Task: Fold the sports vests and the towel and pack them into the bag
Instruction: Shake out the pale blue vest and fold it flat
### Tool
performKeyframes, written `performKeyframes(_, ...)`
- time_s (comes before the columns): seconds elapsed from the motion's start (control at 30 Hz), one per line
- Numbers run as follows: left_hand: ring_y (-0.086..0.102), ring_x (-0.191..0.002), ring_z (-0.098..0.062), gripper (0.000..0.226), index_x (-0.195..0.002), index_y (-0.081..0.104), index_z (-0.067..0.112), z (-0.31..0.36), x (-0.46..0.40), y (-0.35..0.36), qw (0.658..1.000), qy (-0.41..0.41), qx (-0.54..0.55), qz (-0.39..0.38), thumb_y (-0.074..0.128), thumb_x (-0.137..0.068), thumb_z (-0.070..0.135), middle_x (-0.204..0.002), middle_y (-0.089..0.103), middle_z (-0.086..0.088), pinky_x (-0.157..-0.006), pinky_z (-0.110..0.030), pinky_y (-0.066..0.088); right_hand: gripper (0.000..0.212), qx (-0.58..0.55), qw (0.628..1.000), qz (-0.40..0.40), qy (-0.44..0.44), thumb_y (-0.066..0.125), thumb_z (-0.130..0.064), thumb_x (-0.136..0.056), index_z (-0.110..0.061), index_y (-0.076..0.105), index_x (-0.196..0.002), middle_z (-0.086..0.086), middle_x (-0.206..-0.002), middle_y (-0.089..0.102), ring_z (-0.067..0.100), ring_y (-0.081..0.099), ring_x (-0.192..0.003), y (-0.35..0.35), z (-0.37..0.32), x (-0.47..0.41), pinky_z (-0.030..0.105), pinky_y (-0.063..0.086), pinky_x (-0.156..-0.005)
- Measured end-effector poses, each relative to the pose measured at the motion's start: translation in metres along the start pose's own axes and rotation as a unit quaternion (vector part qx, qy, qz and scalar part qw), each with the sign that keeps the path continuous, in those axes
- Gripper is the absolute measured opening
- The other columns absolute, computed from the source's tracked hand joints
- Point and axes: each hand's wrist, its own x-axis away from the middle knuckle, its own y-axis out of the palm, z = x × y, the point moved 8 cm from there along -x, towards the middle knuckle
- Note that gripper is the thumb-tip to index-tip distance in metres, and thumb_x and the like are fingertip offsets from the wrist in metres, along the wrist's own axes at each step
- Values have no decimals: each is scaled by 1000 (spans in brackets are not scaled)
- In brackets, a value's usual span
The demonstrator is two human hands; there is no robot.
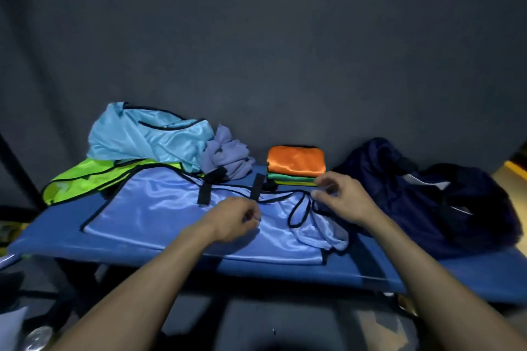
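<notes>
Beyond the left hand (236, 218), whose curled fingers seem to pinch the blue vest (176, 208) spread beneath it, lie unfolded vests. The right hand (342, 196) hovers, fingers loosely curled, holding nothing clearly; the bag (427, 194) sits just right.

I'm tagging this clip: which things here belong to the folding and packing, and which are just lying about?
Job: blue vest, light blue vest, lime vest, towel, folded stack, bag.
Lying about: can, paper.
</notes>
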Motion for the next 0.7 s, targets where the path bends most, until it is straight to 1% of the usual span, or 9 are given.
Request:
performKeyframes(0.1, 65, -78, -12, 21, -95, 69, 21, 20, -16, 18, 997, -27, 77, 2, 71, -91, 42, -80, 69, 9, -69, -27, 46, 57, 17, 995, -80, 60, 76, -51, -86, -17, 61, -129, -6, -124, 61, 14, 60, -113, 10, 36, 26, 28, 48, -93)
performKeyframes(0.17, 62, -75, -11, 40, -95, 64, 22, 28, -27, 32, 994, -68, 88, -11, 69, -87, 60, -80, 68, 7, -69, -29, 47, 63, -6, 991, -94, 97, 77, -60, -81, -17, 61, -123, -5, -120, 61, 17, 61, -109, 21, 51, 32, 32, 50, -90)
performKeyframes(0.27, 62, -82, -16, 52, -100, 55, 24, 38, -40, 42, 995, -92, 37, 3, 67, -80, 71, -86, 66, 7, -75, -37, 51, 60, -8, 991, -74, 108, 77, -65, -76, -14, 60, -102, -1, -95, 61, 17, 58, -83, 31, 61, 30, 34, 48, -74)
performKeyframes(0.33, 60, -77, -16, 52, -100, 46, 30, 49, -47, 45, 998, -66, 12, 17, 68, -77, 71, -81, 63, 9, -70, -37, 49, 49, 11, 997, -60, 56, 76, -61, -78, -18, 62, -99, -3, -94, 61, 15, 58, -82, 36, 59, 26, 35, 49, -76)
performKeyframes(0.4, 56, -76, -15, 47, -94, 46, 32, 58, -53, 52, 999, -54, -1, 7, 69, -76, 69, -79, 59, 10, -67, -36, 46, 32, 13, 999, -47, 12, 76, -52, -82, -24, 65, -94, -4, -95, 59, 11, 58, -85, 35, 54, 23, 34, 51, -80)
performKeyframes(0.5, 55, -81, -17, 36, -85, 51, 28, 58, -62, 65, 995, -83, -57, -27, 69, -83, 60, -81, 56, 12, -66, -33, 43, 28, -5, 997, -74, 14, 77, -42, -85, -18, 64, -76, -4, -75, 57, 9, 52, -66, 32, 60, 15, 34, 46, -68)
performKeyframes(0.53, 56, -80, -17, 35, -79, 52, 27, 54, -65, 67, 994, -98, -41, -34, 68, -86, 57, -78, 56, 12, -67, -31, 42, 32, -18, 995, -95, 26, 78, -41, -85, -16, 62, -71, -5, -66, 56, 8, 50, -59, 30, 62, 13, 33, 42, -63)
performKeyframes(0.6, 54, -71, -14, 36, -69, 53, 24, 54, -71, 68, 990, -101, 83, -45, 70, -91, 48, -68, 55, 12, -67, -30, 42, 36, -28, 992, -120, 38, 81, -39, -83, -14, 59, -68, -5, -59, 52, 7, 45, -54, 21, 65, 8, 30, 36, -58)
performKeyframes(0.7, 53, -67, -9, 30, -71, 62, 19, 74, -79, 48, 948, -73, 310, -16, 69, -96, 34, -68, 57, 7, -67, -24, 45, 35, -70, 994, -65, 44, 86, -30, -76, -15, 56, -71, -5, -60, 48, 8, 40, -54, -6, 69, -5, 30, 33, -57)
